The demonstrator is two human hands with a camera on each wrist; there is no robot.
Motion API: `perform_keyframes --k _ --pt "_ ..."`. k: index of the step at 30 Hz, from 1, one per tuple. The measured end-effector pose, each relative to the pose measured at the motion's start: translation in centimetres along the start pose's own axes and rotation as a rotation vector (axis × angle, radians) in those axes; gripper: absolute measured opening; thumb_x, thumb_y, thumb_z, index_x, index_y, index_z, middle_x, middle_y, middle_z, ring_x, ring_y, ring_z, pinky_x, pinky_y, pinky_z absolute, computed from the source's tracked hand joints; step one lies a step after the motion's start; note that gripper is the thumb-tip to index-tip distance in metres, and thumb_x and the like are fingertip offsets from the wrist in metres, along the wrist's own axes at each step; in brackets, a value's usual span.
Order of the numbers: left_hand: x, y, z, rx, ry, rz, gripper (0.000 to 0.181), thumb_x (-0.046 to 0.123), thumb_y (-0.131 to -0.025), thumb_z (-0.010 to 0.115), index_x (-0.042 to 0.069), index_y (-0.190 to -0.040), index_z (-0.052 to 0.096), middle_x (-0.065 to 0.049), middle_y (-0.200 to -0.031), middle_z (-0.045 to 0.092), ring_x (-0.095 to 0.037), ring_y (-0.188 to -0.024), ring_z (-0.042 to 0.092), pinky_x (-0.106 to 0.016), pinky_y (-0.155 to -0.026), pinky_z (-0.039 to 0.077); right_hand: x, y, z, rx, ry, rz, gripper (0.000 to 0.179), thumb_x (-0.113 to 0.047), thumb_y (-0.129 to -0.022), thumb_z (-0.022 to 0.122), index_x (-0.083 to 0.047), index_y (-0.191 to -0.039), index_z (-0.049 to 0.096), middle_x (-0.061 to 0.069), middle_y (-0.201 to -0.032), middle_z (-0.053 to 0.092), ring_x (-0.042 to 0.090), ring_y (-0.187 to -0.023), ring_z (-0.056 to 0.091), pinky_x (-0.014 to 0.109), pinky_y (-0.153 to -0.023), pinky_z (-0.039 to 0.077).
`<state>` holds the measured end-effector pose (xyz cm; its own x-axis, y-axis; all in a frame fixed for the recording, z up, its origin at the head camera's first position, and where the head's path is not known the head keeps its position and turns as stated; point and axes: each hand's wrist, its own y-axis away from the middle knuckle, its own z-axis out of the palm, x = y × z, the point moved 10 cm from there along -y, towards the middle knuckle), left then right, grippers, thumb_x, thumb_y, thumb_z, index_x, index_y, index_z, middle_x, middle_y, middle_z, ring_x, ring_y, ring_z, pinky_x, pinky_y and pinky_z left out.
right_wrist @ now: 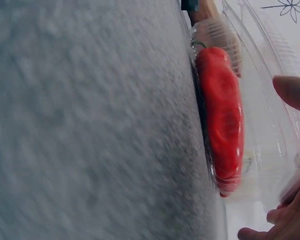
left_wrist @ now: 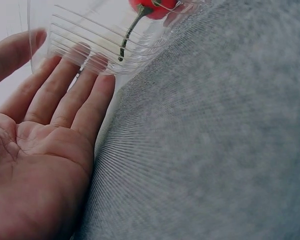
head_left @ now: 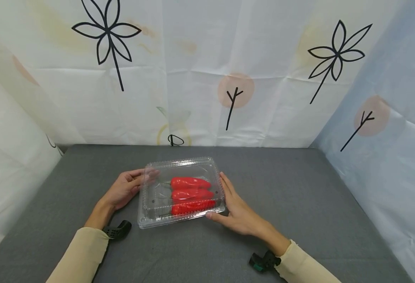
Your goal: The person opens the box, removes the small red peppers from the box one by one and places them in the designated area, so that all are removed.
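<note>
On a grey felt-like table (head_left: 299, 204), backed by a printed white cloth backdrop (head_left: 193, 78), a clear plastic clamshell box (head_left: 150, 214) sat at centre w/ a person's hands braced either side. To the box's left, the left hand (head_left: 124, 188) lay palm-up, fingers (left_wrist: 65, 90) nearly straight and slid against and partly under the ribbed side wall, thumb up along the wall; relaxed, w/ nothing gripped, apparently steadying or about to lift that end. Inside the box, three red peppers (head_left: 190, 194) lay side by side, lengthwise across it, green stems toward the left hand; glossy, smooth, bright red thru the closed, dimple-edged lid. To the box's right, the right hand (head_left: 237, 210) rested flat on the table, fingers extended along the box's right edge, thumb at its near-right corner, touching but not clamped; likely bracing so the light container didn't slide. Cream sleeves (head_left: 83, 251) and dark wrist mounts (head_left: 117, 231) showed nearest the camera.
</note>
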<state>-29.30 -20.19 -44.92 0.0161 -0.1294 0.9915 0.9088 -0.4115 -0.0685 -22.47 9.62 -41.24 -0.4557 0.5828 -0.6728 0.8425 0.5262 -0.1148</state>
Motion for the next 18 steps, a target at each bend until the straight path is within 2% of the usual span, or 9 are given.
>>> perform_keyframes --k 4,8,13,18 --pt "0.1 0.1 0.1 -0.016 0.001 0.007 0.044 0.005 -0.107 0.049 -0.011 -0.148 0.042 -0.002 -0.137 0.065 -0.013 -0.127 0.06 -0.026 -0.102 0.051 -0.3 0.1 0.3 0.007 -0.081 -0.025 0.102 -0.046 -0.096 0.066 -0.01 -0.164 -0.002 -0.001 -0.17 -0.007 0.029 -0.154 0.009 0.065 -0.117 0.023" --pt "0.1 0.1 0.2 -0.022 -0.009 0.008 0.044 0.006 -0.108 0.048 -0.01 -0.148 0.042 -0.005 -0.139 0.063 -0.014 -0.128 0.059 -0.027 -0.101 0.051 -0.5 0.2 0.3 0.014 -0.108 -0.049 0.095 -0.041 -0.099 0.06 -0.005 -0.163 0.0 0.001 -0.17 -0.007 0.031 -0.154 0.007 0.067 -0.117 0.019" --pt "0.1 0.1 0.3 -0.029 -0.008 0.02 0.043 0.005 -0.108 0.047 -0.01 -0.148 0.043 -0.008 -0.14 0.062 -0.016 -0.128 0.059 -0.028 -0.101 0.051 -1.0 0.2 0.1 0.032 -0.073 -0.099 0.084 -0.034 -0.104 0.053 0.002 -0.161 0.004 0.006 -0.17 -0.005 0.034 -0.154 0.008 0.066 -0.118 0.018" --pt "0.2 0.0 0.4 -0.034 0.001 0.036 0.042 0.005 -0.108 0.047 -0.01 -0.147 0.044 -0.008 -0.139 0.063 -0.017 -0.127 0.06 -0.028 -0.101 0.051 -1.3 0.3 0.0 0.053 -0.019 -0.132 0.078 -0.029 -0.105 0.05 0.004 -0.161 0.006 0.013 -0.169 -0.001 0.035 -0.153 0.012 0.067 -0.117 0.021"
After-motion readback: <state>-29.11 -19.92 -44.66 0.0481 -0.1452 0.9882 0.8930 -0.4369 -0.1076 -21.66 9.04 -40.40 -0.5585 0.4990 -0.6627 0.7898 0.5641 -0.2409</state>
